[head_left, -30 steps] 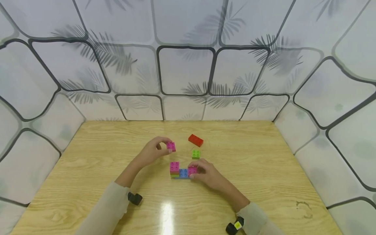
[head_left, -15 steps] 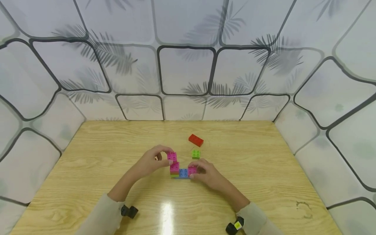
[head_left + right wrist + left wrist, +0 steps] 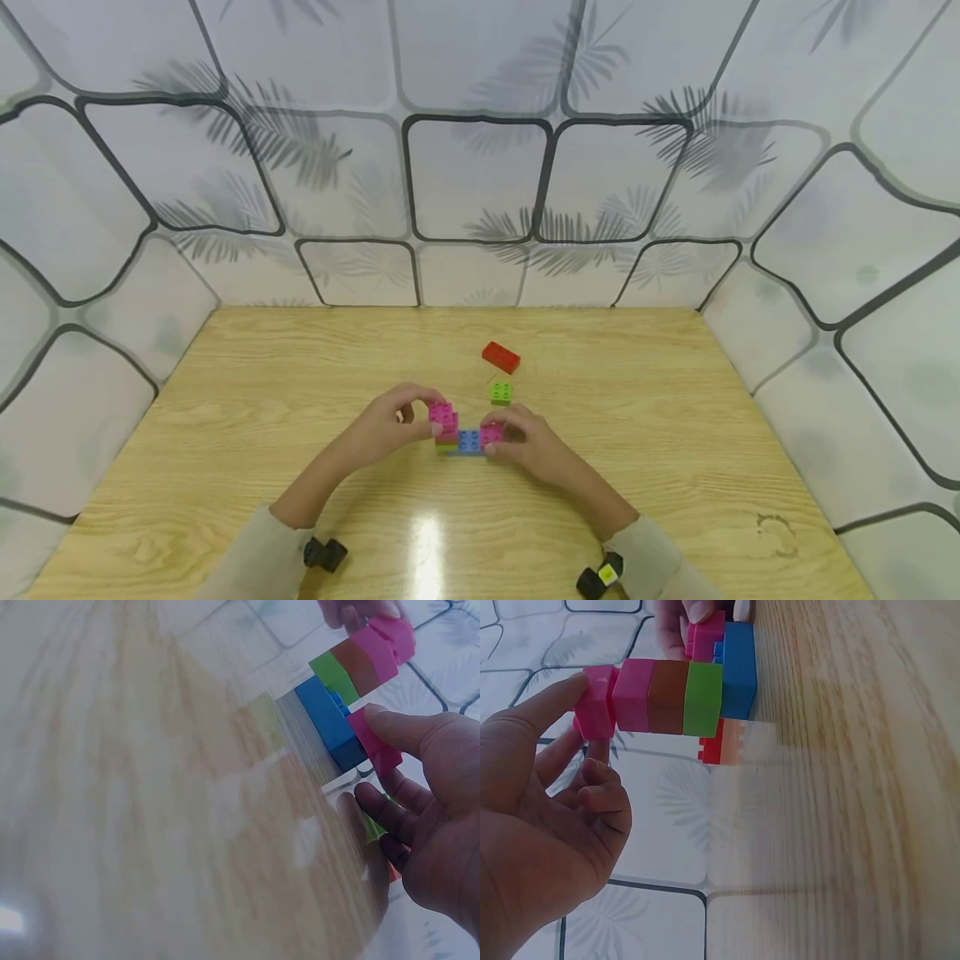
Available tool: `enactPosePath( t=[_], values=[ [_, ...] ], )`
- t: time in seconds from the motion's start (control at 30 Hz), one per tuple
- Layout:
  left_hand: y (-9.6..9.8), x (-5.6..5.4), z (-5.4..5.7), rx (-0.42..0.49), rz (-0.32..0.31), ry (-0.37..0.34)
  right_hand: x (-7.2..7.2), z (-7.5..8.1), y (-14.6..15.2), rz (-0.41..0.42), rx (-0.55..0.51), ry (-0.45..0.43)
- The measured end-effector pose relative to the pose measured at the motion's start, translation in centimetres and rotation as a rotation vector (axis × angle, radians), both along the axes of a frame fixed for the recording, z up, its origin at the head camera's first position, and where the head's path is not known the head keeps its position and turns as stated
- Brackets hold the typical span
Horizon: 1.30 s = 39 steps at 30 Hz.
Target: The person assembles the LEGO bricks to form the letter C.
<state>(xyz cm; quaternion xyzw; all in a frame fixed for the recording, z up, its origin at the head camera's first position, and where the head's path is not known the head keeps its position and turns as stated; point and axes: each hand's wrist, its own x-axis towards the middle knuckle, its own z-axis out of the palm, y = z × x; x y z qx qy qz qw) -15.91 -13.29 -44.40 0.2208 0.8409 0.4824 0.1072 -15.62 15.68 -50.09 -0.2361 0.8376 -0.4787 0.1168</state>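
My left hand [image 3: 386, 427] pinches a pink toy brick [image 3: 596, 703] between thumb and fingertips. It sits a little askew against the top of a stack: another pink brick [image 3: 632, 696], then a brown one [image 3: 667, 697], then a green one [image 3: 703, 699]. This stack rises from the left end of a long blue brick [image 3: 468, 442] that lies on the table. At the blue brick's right end, my right hand [image 3: 536, 446] pinches a separate pink brick [image 3: 373, 741] by its sides. Studs show on the blue brick between the two ends.
Behind the build, a small lime-green brick [image 3: 501, 393] lies on the wooden table [image 3: 300, 358]. Farther back is a longer red brick [image 3: 501, 357], set at an angle. A patterned white backdrop [image 3: 480, 183] stands along the table's back and sides.
The left hand has brought its pink brick from behind the stack toward me and down onto its top. My right hand has stayed in place on its pink brick.
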Motion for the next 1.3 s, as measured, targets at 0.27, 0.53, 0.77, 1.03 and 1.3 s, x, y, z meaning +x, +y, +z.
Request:
enactPosePath(
  t=[0.27, 0.53, 0.77, 1.03, 1.3],
  values=[
    [0.46, 0.18, 0.15, -0.011, 0.013, 0.007, 0.02, -0.08, 0.10, 0.003, -0.006, 0.010],
    [0.53, 0.22, 0.38, -0.041, 0.012, 0.003, 0.06, 0.05, -0.04, -0.004, 0.004, -0.003],
    [0.68, 0.27, 0.25, -0.076, 0.026, 0.021, 0.09, 0.06, 0.05, -0.006, 0.013, 0.008],
    [0.70, 0.63, 0.12, -0.104, 0.077, 0.025, 0.03, -0.16, -0.28, -0.016, 0.011, -0.015],
    [1.02, 0.80, -0.18, -0.145, 0.112, 0.049, -0.05, -0.48, -0.19, -0.027, 0.017, 0.003]
  ],
)
